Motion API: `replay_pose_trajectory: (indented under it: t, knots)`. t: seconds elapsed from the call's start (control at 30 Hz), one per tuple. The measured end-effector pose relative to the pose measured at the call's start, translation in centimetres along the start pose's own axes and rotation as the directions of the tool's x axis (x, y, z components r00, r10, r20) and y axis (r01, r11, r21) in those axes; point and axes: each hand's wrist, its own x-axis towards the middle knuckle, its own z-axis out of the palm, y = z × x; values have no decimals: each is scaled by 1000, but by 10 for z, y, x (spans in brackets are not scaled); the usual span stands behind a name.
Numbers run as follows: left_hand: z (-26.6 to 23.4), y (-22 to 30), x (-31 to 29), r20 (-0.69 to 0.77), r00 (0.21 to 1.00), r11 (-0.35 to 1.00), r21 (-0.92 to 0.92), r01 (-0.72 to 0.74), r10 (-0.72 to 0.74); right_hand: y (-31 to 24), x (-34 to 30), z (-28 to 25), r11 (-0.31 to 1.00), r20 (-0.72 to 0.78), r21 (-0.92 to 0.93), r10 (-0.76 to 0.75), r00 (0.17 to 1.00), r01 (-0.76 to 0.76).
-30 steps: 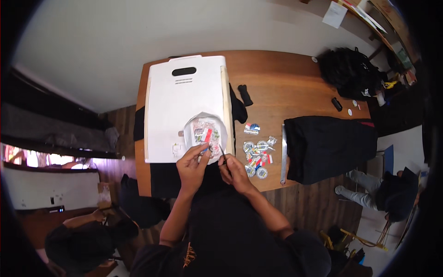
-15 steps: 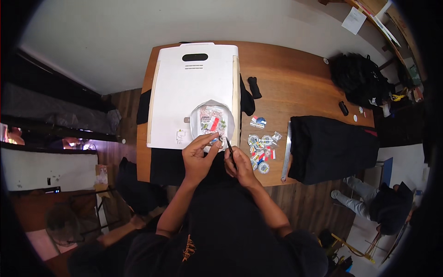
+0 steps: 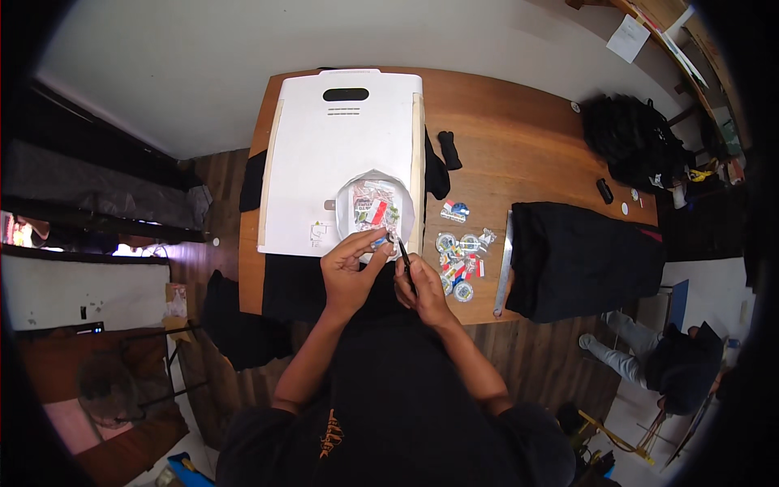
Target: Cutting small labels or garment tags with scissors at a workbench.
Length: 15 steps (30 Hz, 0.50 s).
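Observation:
My left hand (image 3: 351, 272) pinches a small piece, too small to name, over the near rim of a white round bowl (image 3: 344, 188). My right hand (image 3: 423, 294) is closed around a slim black pointed tool (image 3: 406, 257), its tip beside the fingertips of my left hand. Inside the bowl lie several small printed cutouts (image 3: 376, 213), some red and white. The bowl stands on the near right part of a large white panel (image 3: 308, 154) with a dark oval slot.
Right of the bowl, several round stickers and scraps (image 3: 463, 260) lie on the wooden table (image 3: 487, 146). Beyond them are a metal ruler (image 3: 503, 268) and folded black cloth (image 3: 580, 264). A black backpack (image 3: 629, 138) sits at the far right. Another person (image 3: 682, 365) is at lower right.
Both hands keep nearly the same pose over the bowl. The view has shifted slightly. At lower left, a person's arm has gone out of view and a blue object now shows.

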Motion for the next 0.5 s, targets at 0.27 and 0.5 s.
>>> replay_pose_trajectory:
  t: [0.27,0.5]
  knots:
    - [0,2,-3,-11,999,1000,9,30,-30,-2,1,2,1000,-7,-5,-9,1000,9]
    - [1,2,0,13,1000,1000,-8,-16,16,-2,2,2,1000,-11,-14,-17,1000,17]
